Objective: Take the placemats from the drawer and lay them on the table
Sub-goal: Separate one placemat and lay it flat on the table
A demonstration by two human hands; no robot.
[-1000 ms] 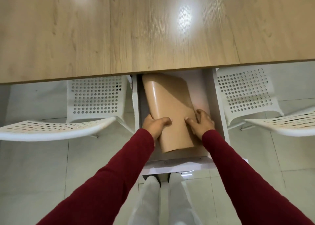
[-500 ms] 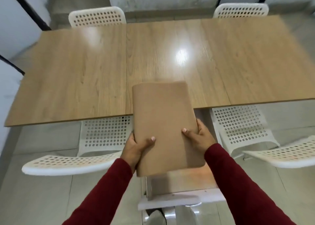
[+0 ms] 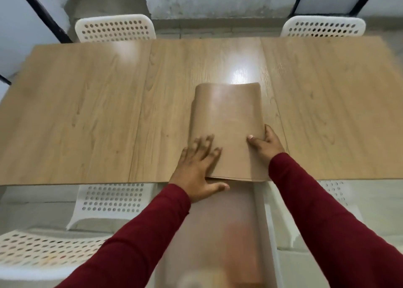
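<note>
On the wooden table (image 3: pixel 87 113) lie folded placemats (image 3: pixel 229 122); left hand (image 3: pixel 196 167) spread flat, right hand (image 3: pixel 265 145) gripping them.

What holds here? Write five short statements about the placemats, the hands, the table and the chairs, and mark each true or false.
1. The placemats lie on the table, near its front edge. True.
2. The left hand lies with spread fingers on the stack's near left corner. True.
3. The right hand hangs free, off the stack. False: it holds the stack's right edge, thumb on top.
4. The placemats are spread out one by one across the table. False: they lie as a single stack.
5. Two white perforated chairs stand at the table's far side. True.
</note>
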